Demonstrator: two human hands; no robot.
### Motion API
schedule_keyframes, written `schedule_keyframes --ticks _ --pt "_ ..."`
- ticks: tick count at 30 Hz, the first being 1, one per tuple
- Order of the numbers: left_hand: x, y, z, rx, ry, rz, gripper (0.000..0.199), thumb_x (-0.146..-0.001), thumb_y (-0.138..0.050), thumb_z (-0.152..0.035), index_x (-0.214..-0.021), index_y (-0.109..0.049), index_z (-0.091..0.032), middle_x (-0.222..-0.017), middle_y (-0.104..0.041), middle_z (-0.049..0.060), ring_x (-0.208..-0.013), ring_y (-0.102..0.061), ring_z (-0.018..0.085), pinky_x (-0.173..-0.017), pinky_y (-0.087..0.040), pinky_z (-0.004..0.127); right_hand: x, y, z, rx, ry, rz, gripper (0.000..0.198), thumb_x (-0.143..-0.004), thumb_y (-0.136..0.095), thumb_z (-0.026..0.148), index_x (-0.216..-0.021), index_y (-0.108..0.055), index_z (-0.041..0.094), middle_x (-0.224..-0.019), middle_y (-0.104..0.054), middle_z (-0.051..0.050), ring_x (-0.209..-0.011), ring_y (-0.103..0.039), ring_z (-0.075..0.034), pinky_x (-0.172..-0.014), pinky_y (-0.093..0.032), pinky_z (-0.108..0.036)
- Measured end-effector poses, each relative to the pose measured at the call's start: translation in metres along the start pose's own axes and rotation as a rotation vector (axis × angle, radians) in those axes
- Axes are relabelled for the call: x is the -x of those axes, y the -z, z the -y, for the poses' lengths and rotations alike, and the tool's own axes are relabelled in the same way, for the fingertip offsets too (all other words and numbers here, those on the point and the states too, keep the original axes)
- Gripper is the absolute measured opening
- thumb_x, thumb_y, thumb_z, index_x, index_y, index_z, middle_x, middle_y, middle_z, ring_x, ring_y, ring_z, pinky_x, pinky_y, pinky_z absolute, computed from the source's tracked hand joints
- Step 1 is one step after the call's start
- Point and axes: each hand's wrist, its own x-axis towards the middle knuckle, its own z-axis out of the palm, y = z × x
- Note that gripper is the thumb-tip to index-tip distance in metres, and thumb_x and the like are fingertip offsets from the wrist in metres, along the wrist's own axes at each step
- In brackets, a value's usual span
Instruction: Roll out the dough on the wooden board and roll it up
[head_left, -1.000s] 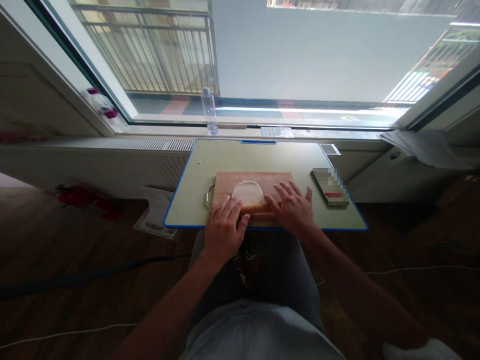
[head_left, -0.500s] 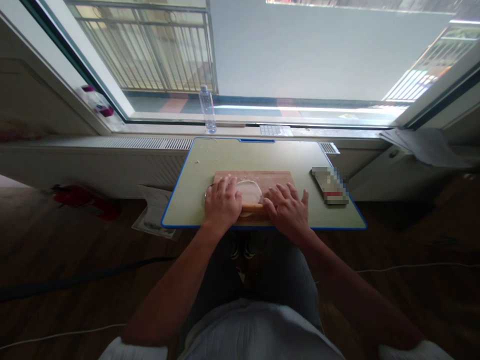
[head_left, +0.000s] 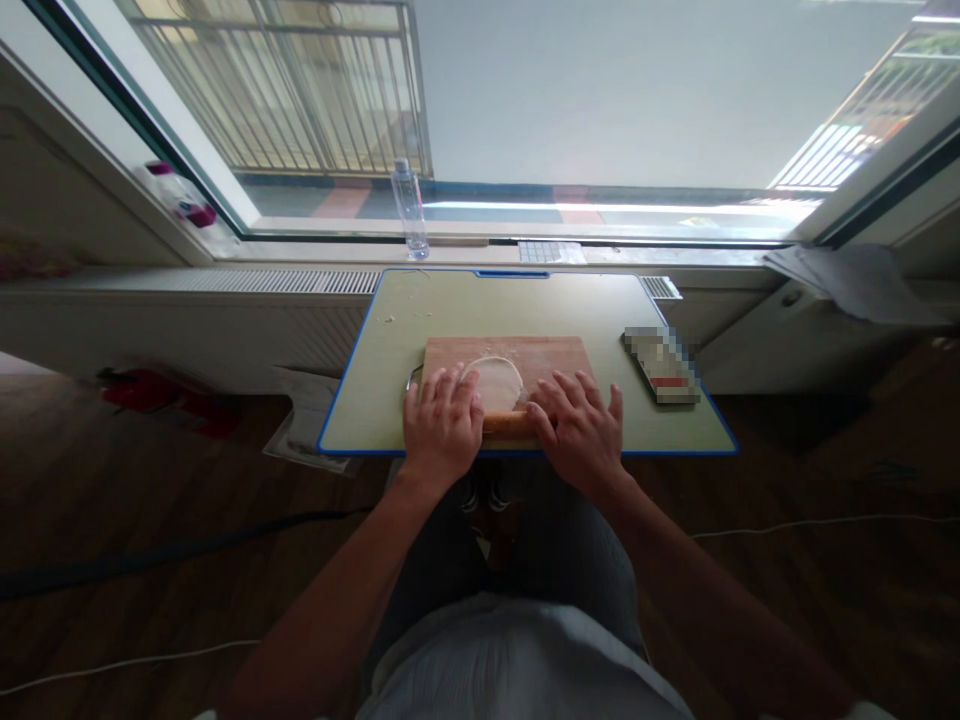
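Note:
A wooden rolling pin (head_left: 508,423) lies crosswise near the front edge of a wooden board (head_left: 551,355). My left hand (head_left: 444,420) covers its left end, palm down, holding it with the fingers pointing forward. Its right end is under my right hand (head_left: 577,425), whose thumb touches the pin and whose fingers reach forward over it. Just beyond the pin, a thin round sheet of dough (head_left: 492,383) lies on the board; the left fingertips are at its left edge. Both pin ends are hidden by the hands.
The board rests on a blue-edged folding table (head_left: 450,307) with dough crumbs at the far left. A blurred-out phone-like object (head_left: 660,366) lies on the right. A clear bottle (head_left: 410,212) stands on the windowsill behind. A metal handle (head_left: 412,377) shows beside the board.
Both hands and the rolling pin have shifted slightly toward my body. More of the dough's near part is uncovered. The camera view has tilted slightly.

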Motion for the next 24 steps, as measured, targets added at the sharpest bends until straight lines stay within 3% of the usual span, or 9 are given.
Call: schedule_keyframes --ticks 10,21,24 --pt "-0.02 0.004 0.002 -0.02 -0.015 0.136 0.055 -0.112 -0.038 -0.043 -0.163 -0.055 -0.033 -0.171 -0.051 0.008 -0.157 -0.047 0.036 -0.132 -0.027 0.071 -0.011 0.007 -0.003 0.033 0.014 0.122 0.058 -0.113 -0.038 0.057 -0.159 -0.06 0.029 -0.171 -0.051 -0.006 -0.16 -0.037 -0.039 -0.129 -0.024 -0.07" --pt "-0.056 0.007 0.006 -0.056 0.004 0.379 0.061 -0.113 -0.03 -0.051 -0.17 -0.043 -0.035 -0.179 -0.038 0.005 -0.164 -0.035 0.032 -0.134 -0.023 0.068 -0.033 0.005 -0.005 0.061 -0.035 0.206 0.064 -0.112 -0.035 0.062 -0.165 -0.053 0.031 -0.174 -0.046 -0.005 -0.163 -0.034 -0.037 -0.13 -0.026 -0.068" --pt "-0.066 0.004 0.007 -0.044 0.009 0.387 0.061 -0.112 -0.03 -0.052 -0.169 -0.045 -0.036 -0.179 -0.039 0.004 -0.164 -0.034 0.031 -0.135 -0.022 0.066 -0.041 0.004 -0.007 0.057 -0.052 0.235 0.066 -0.111 -0.036 0.065 -0.166 -0.051 0.032 -0.175 -0.045 -0.004 -0.163 -0.033 -0.037 -0.131 -0.025 -0.068"
